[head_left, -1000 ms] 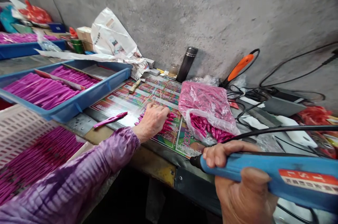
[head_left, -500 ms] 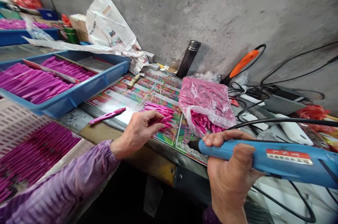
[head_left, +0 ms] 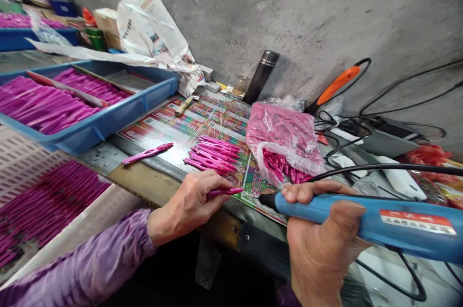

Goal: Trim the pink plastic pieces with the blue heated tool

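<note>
My left hand (head_left: 191,203) is closed on a slim pink pen-shaped piece (head_left: 231,192), whose pointed tip faces right. Just behind it, a pile of similar pink pieces (head_left: 215,153) lies on a colourful printed sheet (head_left: 159,121). One more pink piece (head_left: 148,153) rests apart, to the left near the table edge. In my right hand (head_left: 318,239) is a blue corded electric screwdriver (head_left: 361,213), held level with its black nose pointing left at the piece. A short gap separates the two. The far end of the screwdriver runs out of the frame.
Blue divided tray (head_left: 119,116) full of pink pieces stands left, a white crate (head_left: 32,153) with more below it. Behind are a pink-filled plastic bag (head_left: 285,136), dark flask (head_left: 261,78), small hammer (head_left: 185,105), orange-handled tool (head_left: 338,85) and tangled cables (head_left: 329,140).
My left hand has drawn back from the pile toward the table edge with a pink piece in its fingers. My right hand and the screwdriver have shifted slightly right.
</note>
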### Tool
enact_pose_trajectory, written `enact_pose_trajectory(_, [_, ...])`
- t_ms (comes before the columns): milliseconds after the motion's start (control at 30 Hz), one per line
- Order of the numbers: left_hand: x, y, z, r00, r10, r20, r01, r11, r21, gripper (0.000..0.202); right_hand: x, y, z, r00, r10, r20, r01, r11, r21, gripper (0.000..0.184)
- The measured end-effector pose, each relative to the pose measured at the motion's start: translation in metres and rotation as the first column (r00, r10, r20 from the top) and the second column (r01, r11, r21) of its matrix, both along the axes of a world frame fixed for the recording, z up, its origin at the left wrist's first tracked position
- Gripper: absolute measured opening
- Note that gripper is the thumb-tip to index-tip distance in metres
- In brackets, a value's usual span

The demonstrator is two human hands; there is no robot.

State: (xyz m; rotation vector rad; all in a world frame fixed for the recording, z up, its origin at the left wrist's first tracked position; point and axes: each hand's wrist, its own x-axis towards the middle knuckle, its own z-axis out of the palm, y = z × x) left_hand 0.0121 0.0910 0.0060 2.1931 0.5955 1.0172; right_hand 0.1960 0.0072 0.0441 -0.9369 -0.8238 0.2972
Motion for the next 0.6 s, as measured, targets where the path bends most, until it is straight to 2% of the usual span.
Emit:
enact_pose_trajectory(133, [0.005,-0.009,-0.011,0.994,-0.012,-0.104,0.036,0.972,0.230,0.020,-0.003,-0.007,0.009,1.000,0.011,-0.012,-0.011,0.999,-0.040,0.050])
enact_pose_trajectory(300, [0.011,-0.019,-0.013,0.970,0.086,-0.228,0.025,0.896,0.443,0.031,-0.006,-0.012,0.021,1.000,0.011,-0.016,-0.012,0.997,-0.077,0.058])
enact_pose_trajectory(433, [0.013,-0.021,-0.015,0.978,0.124,-0.170,-0.016,0.851,0.525,0.035,-0.006,-0.017,0.027,0.999,0.051,0.019,-0.049,0.995,-0.090,0.062])
enact_pose_trajectory(600, [0.013,-0.021,-0.020,0.981,0.128,-0.143,-0.027,0.829,0.558,0.034,-0.006,-0.019,0.028,0.997,0.080,0.007,-0.079,0.994,-0.070,0.065])
